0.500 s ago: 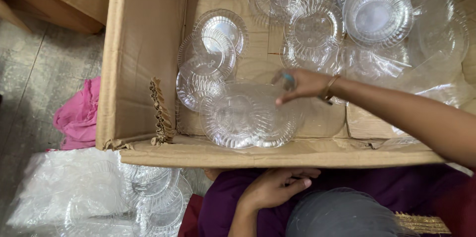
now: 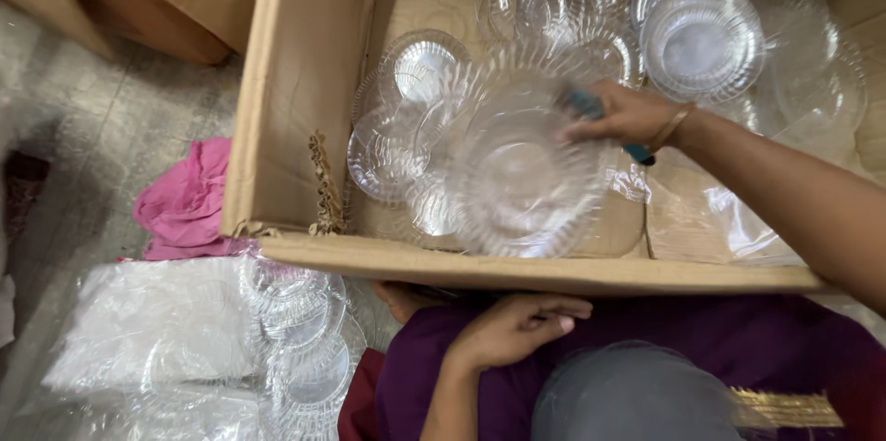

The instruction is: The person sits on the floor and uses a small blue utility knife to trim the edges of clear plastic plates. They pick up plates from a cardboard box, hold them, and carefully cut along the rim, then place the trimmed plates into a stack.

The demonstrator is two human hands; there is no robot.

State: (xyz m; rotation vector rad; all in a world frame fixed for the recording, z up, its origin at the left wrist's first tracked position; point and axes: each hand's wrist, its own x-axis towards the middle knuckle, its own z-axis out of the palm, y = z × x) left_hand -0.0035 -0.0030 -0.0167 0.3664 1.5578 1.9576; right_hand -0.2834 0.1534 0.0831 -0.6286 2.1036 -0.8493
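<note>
- The right hand [image 2: 626, 115] reaches into the large brown cardboard box [image 2: 300, 100], fingers closed on the rim of a clear ribbed plastic bowl [image 2: 521, 169] held tilted above the box floor.
- More clear plastic bowls [image 2: 701, 30] lie loose around it inside the box.
- The left hand [image 2: 512, 326] rests loosely curled on purple cloth [image 2: 701, 339], just below the box's near wall, holding nothing.
- A pink crumpled cloth [image 2: 185, 201] lies on the floor, left of the box.
- Bagged clear bowls [image 2: 295, 339] lie at lower left.

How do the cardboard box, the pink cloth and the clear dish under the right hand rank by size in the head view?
1. cardboard box
2. clear dish, under the right hand
3. pink cloth
The dish sits raised, nearer the camera, so places two and three are unsure.
</note>
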